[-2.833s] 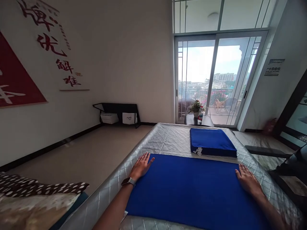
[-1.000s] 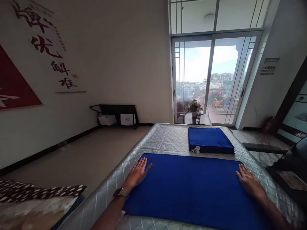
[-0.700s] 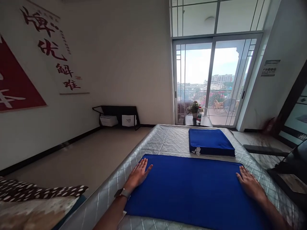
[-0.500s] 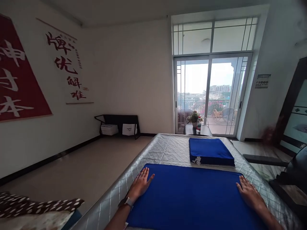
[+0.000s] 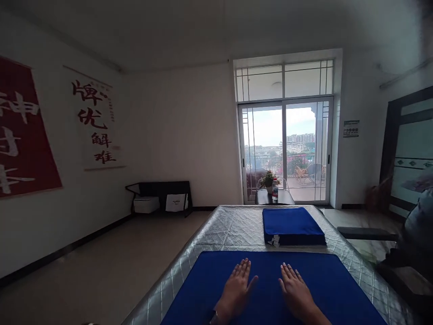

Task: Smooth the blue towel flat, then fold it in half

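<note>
Silver quilted cover (image 5: 233,225): spread beneath both blue items; diamond stitching is exposed around them.
Blue cloth (image 5: 265,304): laid flat at the near end of the cover; its near edge is cut off by the frame.
Blue stack (image 5: 292,223): positioned on the cover, just beyond the cloth's far edge.
Left hand (image 5: 237,289): held back-up over the cloth; fingers are extended and kept together, thumb spread.
Right hand (image 5: 297,291): held likewise, separated from the left; firm contact cannot be told.
White tags (image 5: 274,240): seen at the stack's near-left corner.
</note>
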`<state>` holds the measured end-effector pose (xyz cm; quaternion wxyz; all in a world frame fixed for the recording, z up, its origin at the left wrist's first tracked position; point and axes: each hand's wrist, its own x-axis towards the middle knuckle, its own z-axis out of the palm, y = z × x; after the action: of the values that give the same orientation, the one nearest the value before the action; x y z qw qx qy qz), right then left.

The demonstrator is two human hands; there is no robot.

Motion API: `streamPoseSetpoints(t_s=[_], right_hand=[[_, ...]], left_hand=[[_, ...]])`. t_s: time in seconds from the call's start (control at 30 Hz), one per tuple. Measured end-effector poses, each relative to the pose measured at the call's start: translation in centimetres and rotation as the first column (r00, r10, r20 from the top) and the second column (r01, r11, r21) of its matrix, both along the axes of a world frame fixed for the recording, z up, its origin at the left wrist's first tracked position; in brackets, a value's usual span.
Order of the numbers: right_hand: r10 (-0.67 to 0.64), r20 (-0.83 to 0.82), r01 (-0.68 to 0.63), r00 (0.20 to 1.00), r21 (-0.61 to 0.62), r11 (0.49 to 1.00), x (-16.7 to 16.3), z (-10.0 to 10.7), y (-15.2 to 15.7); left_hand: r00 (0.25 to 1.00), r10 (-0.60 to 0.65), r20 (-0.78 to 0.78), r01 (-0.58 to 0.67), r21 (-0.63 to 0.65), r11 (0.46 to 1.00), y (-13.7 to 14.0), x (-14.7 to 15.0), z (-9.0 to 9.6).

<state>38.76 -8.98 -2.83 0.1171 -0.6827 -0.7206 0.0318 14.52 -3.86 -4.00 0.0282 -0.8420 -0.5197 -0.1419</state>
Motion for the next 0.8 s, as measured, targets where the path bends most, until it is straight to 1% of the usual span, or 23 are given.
streamPoseSetpoints(t_s=[0.07,0.1,0.17,0.23,0.3,0.43,0.53,0.6,0.67,0.73,0.8], right_hand=[[0.054,-0.031,-0.055,0.998,-0.046,0.997,-3.1,-0.1,-0.1],[0.072,-0.040,-0.074,0.997,-0.070,0.995,-4.0,-0.4,-0.1],[0.098,-0.051,-0.103,0.994,-0.115,0.988,-4.7,-1.0,0.0],[0.115,-0.054,-0.121,0.992,-0.126,0.985,-4.6,-1.4,0.0],[0.127,-0.047,-0.131,0.991,-0.099,0.986,-4.3,-1.6,-0.2],[0.141,-0.017,-0.142,0.990,-0.053,0.988,-4.3,-1.3,-1.0],[0.140,-0.005,-0.140,0.990,-0.044,0.989,-4.3,-1.0,-1.3],[0.112,0.002,-0.112,0.994,-0.041,0.993,-3.9,-1.1,-1.3],[0.066,0.019,-0.065,0.998,-0.037,0.997,-2.6,-1.3,-1.2],[0.011,0.048,-0.010,0.999,-0.024,1.000,0.0,-2.0,-1.3],[-0.035,0.085,0.034,0.996,0.015,0.999,4.3,-3.3,-1.7]], left_hand=[[0.991,-0.133,0.013,0.133,-0.044,0.990,-0.5,2.8,-0.7],[0.985,-0.168,0.025,0.169,-0.059,0.984,-0.6,3.7,-1.2],[0.979,-0.200,0.042,0.203,-0.095,0.975,-0.7,4.7,-2.1],[0.978,-0.203,0.052,0.208,-0.122,0.970,-0.8,4.9,-2.5],[0.980,-0.190,0.061,0.197,-0.129,0.972,-1.4,4.8,-2.3],[0.979,-0.184,0.088,0.193,-0.101,0.976,-3.0,4.8,-0.9],[0.979,-0.185,0.091,0.194,-0.102,0.976,-3.3,4.8,-0.5],[0.984,-0.161,0.080,0.169,-0.101,0.981,-3.1,4.1,-0.6],[0.992,-0.117,0.052,0.122,-0.113,0.986,-2.7,2.6,-0.6],[0.998,-0.055,0.012,0.056,-0.127,0.990,-2.4,-0.2,-0.5],[1.000,0.007,-0.029,-0.010,-0.096,0.995,-2.2,-4.2,-0.4]])
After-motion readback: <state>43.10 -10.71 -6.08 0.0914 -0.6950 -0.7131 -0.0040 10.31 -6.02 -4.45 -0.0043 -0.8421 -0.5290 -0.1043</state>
